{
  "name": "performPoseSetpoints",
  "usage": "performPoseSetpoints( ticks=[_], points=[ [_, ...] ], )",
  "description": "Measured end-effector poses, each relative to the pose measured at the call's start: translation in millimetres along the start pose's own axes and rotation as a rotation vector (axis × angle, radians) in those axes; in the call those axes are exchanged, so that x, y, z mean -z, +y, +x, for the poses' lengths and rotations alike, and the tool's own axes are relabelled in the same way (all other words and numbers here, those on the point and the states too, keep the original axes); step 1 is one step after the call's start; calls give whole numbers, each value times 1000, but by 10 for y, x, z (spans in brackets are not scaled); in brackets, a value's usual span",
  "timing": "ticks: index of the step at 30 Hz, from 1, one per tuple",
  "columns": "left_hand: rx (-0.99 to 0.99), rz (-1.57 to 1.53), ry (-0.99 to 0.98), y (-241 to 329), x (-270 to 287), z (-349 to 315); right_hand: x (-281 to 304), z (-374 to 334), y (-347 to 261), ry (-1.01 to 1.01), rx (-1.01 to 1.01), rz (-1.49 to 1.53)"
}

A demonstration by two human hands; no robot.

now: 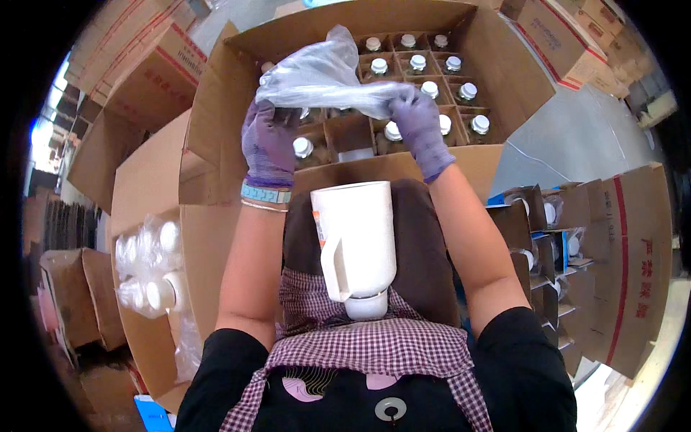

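A clear plastic bag (313,78) is stretched between my two gloved hands, above a divided cardboard box. My left hand (269,140), in a purple knit glove, pinches the bag at its left end. At the other end, my right hand (420,129) is closed on the plastic, knuckles up. On my lap lies a large white tumbler with a handle (363,234), its narrow end toward me and an orange label on its left side; neither hand touches it.
The divided cardboard box (338,171) ahead holds several clear containers with white caps (417,63). An open box (205,281) at left holds white tumblers in plastic bags (164,291). Another divided box (601,266) stands at right. More cartons (155,83) are stacked behind.
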State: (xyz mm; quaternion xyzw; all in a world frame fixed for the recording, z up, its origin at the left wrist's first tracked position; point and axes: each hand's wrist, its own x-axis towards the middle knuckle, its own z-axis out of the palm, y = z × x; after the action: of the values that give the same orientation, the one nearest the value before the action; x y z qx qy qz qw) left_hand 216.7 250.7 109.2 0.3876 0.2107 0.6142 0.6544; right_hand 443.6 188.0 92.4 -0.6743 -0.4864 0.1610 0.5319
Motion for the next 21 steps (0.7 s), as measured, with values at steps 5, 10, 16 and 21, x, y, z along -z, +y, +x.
performPoseSetpoints(
  ticks=[5, 10, 16, 21],
  points=[
    [335, -328, 96, -407, 535, -467, -346, -570, 774, -158, -352, 668],
    [-51, 880, -65, -201, 746, -1125, 134, -932, 890, -562, 60, 251],
    [-474, 899, -505, 473, 510, -2084, 755, -1804, 112, -478, 421, 214],
    [-126, 789, -443, 346, 709, -2711, 974, -2546, -54, -718, 632, -86]
  ],
)
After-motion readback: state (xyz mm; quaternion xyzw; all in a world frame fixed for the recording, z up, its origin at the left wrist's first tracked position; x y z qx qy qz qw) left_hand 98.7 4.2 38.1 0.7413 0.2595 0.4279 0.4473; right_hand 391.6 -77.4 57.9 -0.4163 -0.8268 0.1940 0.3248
